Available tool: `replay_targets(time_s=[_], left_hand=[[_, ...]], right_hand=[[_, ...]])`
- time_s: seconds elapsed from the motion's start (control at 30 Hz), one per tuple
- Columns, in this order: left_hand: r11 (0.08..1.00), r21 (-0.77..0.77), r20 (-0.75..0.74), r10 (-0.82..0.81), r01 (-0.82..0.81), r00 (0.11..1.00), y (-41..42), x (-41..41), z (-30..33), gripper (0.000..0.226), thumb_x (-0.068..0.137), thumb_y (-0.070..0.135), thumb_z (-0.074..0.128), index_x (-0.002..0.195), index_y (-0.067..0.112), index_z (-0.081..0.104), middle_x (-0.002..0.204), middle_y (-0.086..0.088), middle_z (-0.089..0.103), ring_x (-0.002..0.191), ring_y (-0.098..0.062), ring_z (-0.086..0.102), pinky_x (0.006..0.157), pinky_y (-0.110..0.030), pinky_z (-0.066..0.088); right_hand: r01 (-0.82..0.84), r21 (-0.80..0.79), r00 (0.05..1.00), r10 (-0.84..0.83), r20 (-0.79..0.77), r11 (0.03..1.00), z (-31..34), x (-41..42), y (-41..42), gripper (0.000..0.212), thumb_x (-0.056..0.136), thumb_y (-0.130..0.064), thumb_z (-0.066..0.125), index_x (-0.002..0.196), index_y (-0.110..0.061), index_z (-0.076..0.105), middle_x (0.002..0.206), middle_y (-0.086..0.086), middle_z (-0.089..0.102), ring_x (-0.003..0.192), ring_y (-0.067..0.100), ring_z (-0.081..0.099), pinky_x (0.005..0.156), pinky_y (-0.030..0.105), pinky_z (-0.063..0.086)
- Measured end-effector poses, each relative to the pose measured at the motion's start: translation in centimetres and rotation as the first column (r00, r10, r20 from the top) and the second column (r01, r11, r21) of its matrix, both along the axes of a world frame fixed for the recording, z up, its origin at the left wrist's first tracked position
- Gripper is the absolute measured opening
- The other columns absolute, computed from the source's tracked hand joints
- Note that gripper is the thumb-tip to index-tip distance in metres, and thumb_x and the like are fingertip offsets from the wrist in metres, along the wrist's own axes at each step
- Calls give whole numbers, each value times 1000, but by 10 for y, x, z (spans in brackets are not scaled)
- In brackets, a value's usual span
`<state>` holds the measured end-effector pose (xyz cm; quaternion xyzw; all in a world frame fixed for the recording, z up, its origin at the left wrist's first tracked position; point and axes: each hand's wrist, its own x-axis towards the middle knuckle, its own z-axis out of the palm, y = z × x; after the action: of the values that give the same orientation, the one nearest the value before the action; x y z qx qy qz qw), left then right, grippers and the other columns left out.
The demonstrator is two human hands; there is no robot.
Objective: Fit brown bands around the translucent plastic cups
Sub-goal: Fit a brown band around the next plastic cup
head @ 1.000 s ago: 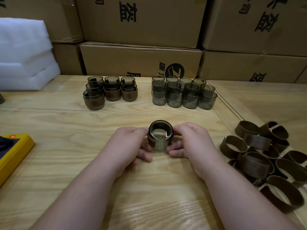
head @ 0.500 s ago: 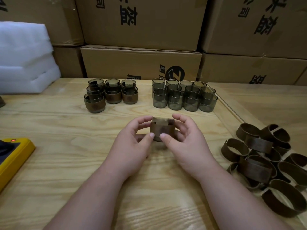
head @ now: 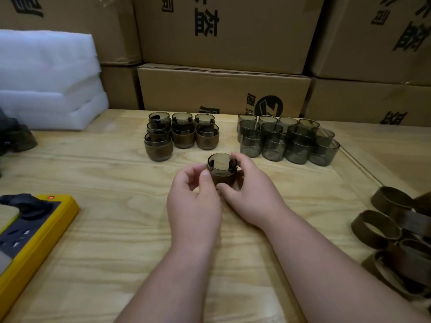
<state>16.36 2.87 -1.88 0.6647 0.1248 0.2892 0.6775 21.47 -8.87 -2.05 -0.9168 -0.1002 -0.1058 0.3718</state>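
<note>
A translucent grey cup with a brown band around its lower part stands upright between my hands at the table's middle. My left hand pinches its left side with thumb and fingers. My right hand curls round its right side. Several banded cups are stacked at the back left. Several bare translucent cups stand at the back right. A heap of loose brown bands lies at the right edge.
A yellow power strip with a black plug lies at the left. White foam sheets are piled at the back left. Cardboard boxes wall off the back of the wooden table.
The cup was turned from lying on its side in my fingers to upright, mouth up. Both hands moved slightly further from me with it.
</note>
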Motion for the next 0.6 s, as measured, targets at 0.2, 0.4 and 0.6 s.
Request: replay_targets(time_s=[0.2, 0.4, 0.6], left_hand=[[980, -200, -10, 9, -10, 1000, 7, 6, -3, 12, 100, 22, 62, 97, 29, 72, 89, 7, 76, 68, -1, 64, 65, -17, 49], [970, -243, -18, 20, -24, 1000, 8, 9, -4, 12, 101, 28, 62, 97, 31, 72, 92, 10, 77, 75, -1, 68, 64, -13, 50], [970, -242, -3, 11, -12, 1000, 6, 11, -4, 14, 102, 25, 61, 96, 29, 73, 99, 14, 78, 93, -1, 73, 76, -17, 54]], right_hand=[[-41, -25, 999, 42, 11, 999, 3, 36, 33, 79, 82, -49, 74, 151, -42, 37, 150, -13, 45, 130, 17, 53, 109, 45, 47], [-84, -76, 996, 84, -2, 994, 4, 62, 58, 83, 79, -49, 67, 154, -45, 32, 147, -12, 46, 127, 18, 54, 105, 46, 49], [-67, -85, 998, 68, 12, 994, 1, 78, 71, 82, 83, -39, 72, 154, -43, 31, 150, -10, 53, 134, 16, 52, 107, 46, 49]])
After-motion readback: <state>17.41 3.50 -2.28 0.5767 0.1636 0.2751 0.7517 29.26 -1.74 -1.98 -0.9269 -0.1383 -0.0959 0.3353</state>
